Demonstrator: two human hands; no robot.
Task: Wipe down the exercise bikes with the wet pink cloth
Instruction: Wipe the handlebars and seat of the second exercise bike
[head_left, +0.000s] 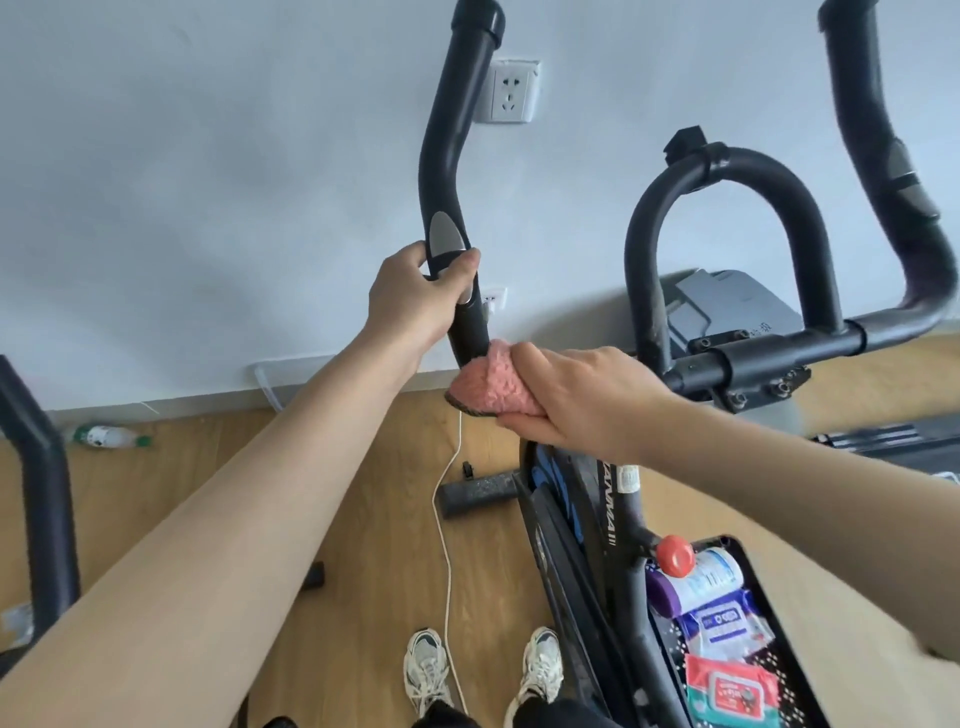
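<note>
Wiping the lower bend of the near handlebar

My left hand curls round the black curved tubular handlebar at its silver sensor pad. Just below it, my right hand grips the fluffy pink cloth, bunched against the tube. I judge it early going: the black centre loop beyond my right hand and the black bike frame beneath it remain.

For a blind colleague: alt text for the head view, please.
The right hand holds a pink cloth against a black handlebar, just below where the left hand grips it. A tray of wipe packs sits at lower right.
</note>
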